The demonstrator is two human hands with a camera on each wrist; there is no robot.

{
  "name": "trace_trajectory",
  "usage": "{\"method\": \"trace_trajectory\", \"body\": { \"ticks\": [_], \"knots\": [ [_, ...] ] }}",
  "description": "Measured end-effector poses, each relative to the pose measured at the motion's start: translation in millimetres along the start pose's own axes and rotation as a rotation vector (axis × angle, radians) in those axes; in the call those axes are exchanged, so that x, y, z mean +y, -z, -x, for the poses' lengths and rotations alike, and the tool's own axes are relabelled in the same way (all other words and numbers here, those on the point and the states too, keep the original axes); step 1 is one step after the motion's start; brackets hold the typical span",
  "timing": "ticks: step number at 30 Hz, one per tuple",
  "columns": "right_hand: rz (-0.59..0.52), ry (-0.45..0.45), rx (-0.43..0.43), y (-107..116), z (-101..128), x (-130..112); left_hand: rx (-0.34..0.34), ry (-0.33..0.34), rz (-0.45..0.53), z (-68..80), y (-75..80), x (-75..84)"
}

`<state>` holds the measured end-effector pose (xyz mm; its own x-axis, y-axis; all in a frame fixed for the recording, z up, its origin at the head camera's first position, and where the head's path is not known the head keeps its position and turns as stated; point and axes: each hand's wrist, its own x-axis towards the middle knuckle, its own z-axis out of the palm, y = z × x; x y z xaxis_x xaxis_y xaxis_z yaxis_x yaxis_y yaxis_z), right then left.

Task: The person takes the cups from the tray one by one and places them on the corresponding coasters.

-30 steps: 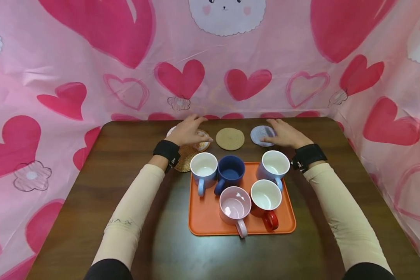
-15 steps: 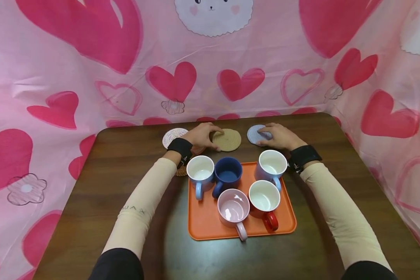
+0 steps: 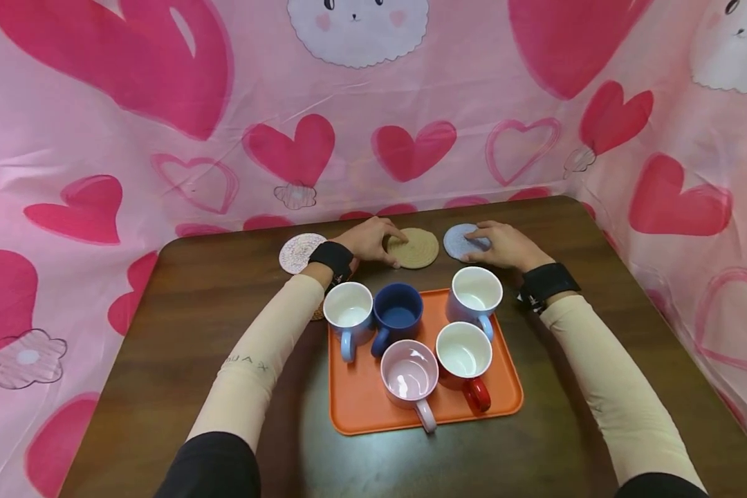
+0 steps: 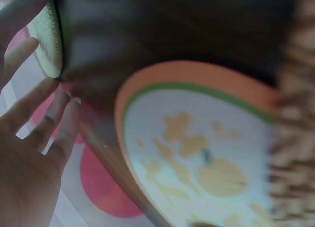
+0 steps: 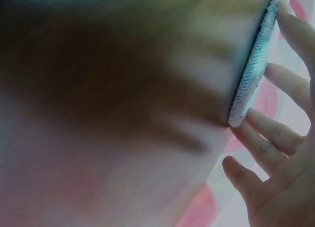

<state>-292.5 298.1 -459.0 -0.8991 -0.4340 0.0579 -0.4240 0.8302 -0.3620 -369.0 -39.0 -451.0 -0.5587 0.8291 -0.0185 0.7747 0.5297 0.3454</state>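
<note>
At the back of the table, my left hand [image 3: 369, 240] reaches to a round tan coaster [image 3: 417, 249], its fingertips right at the near left part. The left wrist view has those fingers spread beside the coaster's edge. My right hand [image 3: 504, 247] rests fingertips on a round light-blue coaster [image 3: 456, 242]; in the right wrist view the thumb and extended fingers touch its braided rim [image 5: 253, 69]. A white speckled coaster [image 3: 299, 254] lies left of my left hand. Below that wrist are an orange-rimmed printed coaster [image 4: 197, 153] and a brown woven one [image 4: 298, 138], mostly hidden in the head view.
An orange tray [image 3: 356, 411] stands in front of the hands. It carries several mugs, among them a dark blue mug [image 3: 398, 311], a pink mug [image 3: 409, 373] and a red mug [image 3: 463, 353]. A pink heart-patterned cloth [image 3: 348, 180] hangs behind the wooden table [image 3: 180, 332].
My left hand has moved right, from over the left coasters to the tan one, uncovering the white speckled coaster. My right hand stays at the light-blue coaster. The head view has shifted slightly.
</note>
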Motion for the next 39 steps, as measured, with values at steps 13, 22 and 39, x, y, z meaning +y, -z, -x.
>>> {"method": "trace_trajectory", "body": {
  "ticks": [13,22,39],
  "knots": [
    [-0.029,-0.073,0.045,8,27,25,-0.116,-0.021,-0.074,-29.2,8.6,14.8],
    [-0.044,-0.099,0.033,8,29,28,-0.247,-0.052,-0.061,-41.1,9.1,31.8],
    [0.039,-0.085,-0.110,52,5,-18,-0.110,0.298,-0.003,123.6,76.1,-14.6]
  ]
}}
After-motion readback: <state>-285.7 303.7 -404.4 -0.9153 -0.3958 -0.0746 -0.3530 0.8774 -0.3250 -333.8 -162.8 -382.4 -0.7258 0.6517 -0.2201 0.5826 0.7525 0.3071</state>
